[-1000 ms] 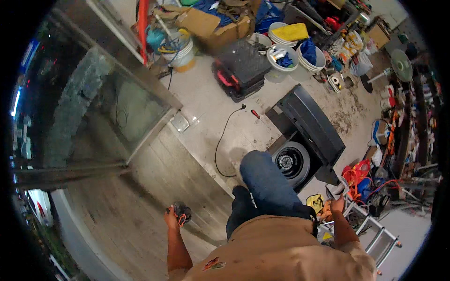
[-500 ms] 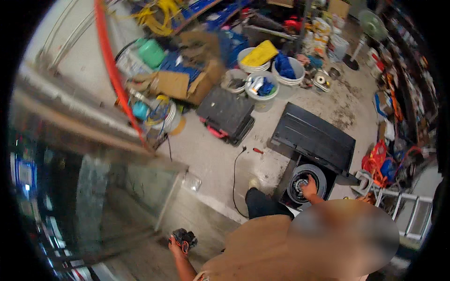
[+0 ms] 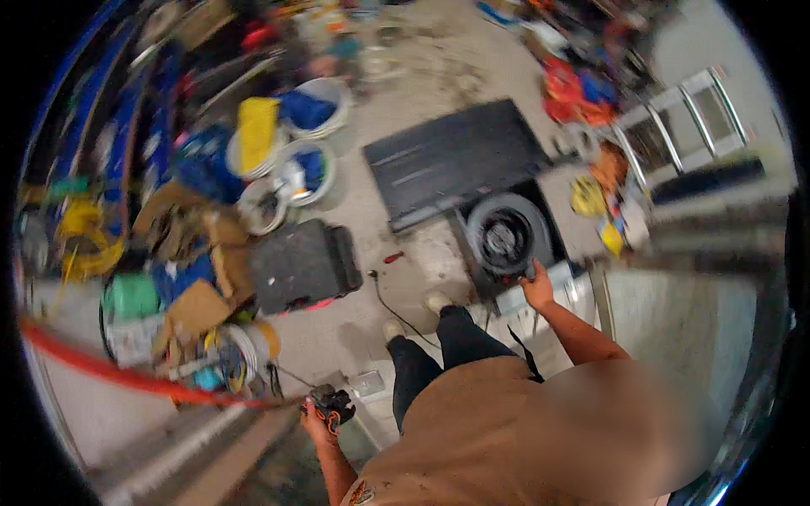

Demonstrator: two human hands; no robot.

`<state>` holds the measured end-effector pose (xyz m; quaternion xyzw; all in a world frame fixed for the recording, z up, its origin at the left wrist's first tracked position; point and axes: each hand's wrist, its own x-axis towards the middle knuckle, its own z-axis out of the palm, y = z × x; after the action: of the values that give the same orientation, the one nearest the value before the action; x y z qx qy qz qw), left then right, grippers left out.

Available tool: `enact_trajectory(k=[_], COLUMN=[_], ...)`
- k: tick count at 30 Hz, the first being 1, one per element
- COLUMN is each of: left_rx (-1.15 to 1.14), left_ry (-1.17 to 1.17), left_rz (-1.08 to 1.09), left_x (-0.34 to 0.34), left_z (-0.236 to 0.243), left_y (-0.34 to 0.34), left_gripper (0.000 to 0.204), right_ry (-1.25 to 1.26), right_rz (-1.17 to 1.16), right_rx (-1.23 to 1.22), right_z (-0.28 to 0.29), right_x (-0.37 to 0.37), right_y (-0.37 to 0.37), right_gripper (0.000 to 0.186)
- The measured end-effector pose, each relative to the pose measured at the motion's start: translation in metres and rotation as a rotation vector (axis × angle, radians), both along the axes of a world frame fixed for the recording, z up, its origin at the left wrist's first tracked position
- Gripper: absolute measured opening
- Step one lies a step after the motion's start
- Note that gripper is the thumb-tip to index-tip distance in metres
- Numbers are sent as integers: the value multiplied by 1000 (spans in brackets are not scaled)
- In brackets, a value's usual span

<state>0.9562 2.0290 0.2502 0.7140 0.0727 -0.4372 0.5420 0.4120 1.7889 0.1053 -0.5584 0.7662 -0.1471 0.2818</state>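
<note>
My left hand (image 3: 317, 422) grips a dark bundle (image 3: 329, 405) with orange loops, low at left of centre. My right hand (image 3: 535, 282) is at the front edge of an open black housing (image 3: 547, 221), fingers curled on something small and dark that I cannot make out. Inside the housing lies a round grey ring (image 3: 523, 215) with a dark hub (image 3: 504, 236). Its large black lid (image 3: 447, 160) lies raised behind it. A red-handled screwdriver (image 3: 393, 257) and a black cable (image 3: 384, 299) lie on the floor left of the housing.
A black case (image 3: 291, 266) sits left of centre, with white buckets (image 3: 329, 118), cardboard (image 3: 194, 308) and assorted clutter beyond. An aluminium ladder (image 3: 666, 135) lies at back right near orange and yellow items (image 3: 589, 194). A red hose (image 3: 93, 358) crosses the lower left.
The view has turned. My right hand let go of a pale object, reached into the ring, then drew back to the housing's front edge. My left hand keeps the dark bundle.
</note>
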Motion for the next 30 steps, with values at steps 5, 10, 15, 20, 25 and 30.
enact_trajectory(k=[5, 10, 15, 20, 25, 30], left_rx=[-9, 39, 317, 53, 149, 80], left_ry=[-28, -182, -426, -189, -278, -218], left_rz=[-413, -817, -1072, -1255, -1222, -1227], left_x=[82, -51, -66, -190, -265, -306], left_z=[-58, -26, -80, -37, -65, -128], left_y=[-114, -194, -216, -213, -191, -164], left_gripper=[37, 40, 45, 36, 26, 21], right_ry=[57, 181, 136, 111, -136, -53], right_rz=[-614, -962, -1185, -1217, -1101, -882], right_rx=[153, 378, 496, 446, 390, 332], right_z=[5, 69, 82, 64, -11, -125], right_x=[-81, -45, 49, 11, -103, -218], right_y=[208, 439, 533, 548, 527, 500], right_gripper=[72, 73, 76, 72, 73, 68])
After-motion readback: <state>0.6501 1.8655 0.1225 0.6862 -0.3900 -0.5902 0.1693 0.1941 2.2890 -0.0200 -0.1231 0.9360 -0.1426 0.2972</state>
